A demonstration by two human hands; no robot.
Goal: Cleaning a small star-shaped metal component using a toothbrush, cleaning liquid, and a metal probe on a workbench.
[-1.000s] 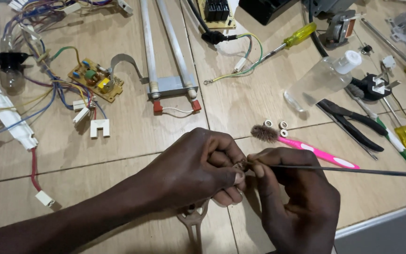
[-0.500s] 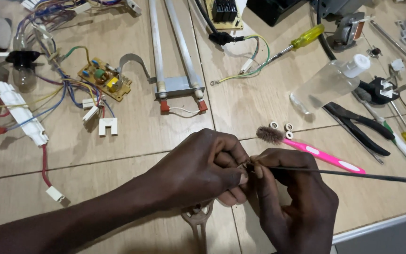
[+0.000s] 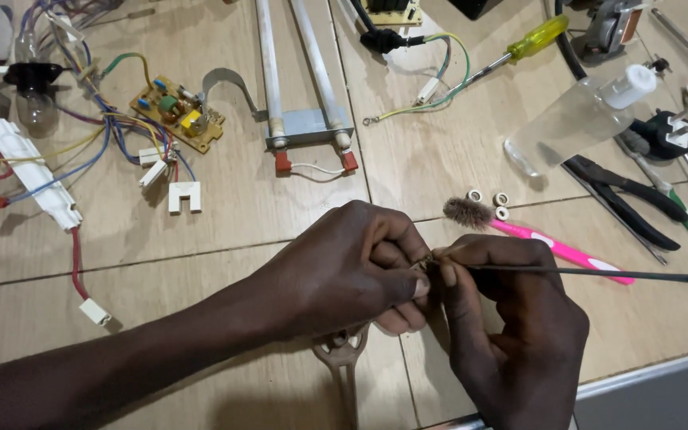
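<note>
While the wooden table [image 3: 224, 231] carries scattered electrical parts, both hands meet near its near edge: the left hand [image 3: 344, 267] pinches a tiny part, too small to identify, at its fingertips, and the right hand [image 3: 511, 318] is closed around a thin dark rod [image 3: 599, 272] that runs toward the right edge. Just beyond the hands lies a pink toothbrush [image 3: 551, 243], with three small white rings [image 3: 491, 201] beside its bristles.
</note>
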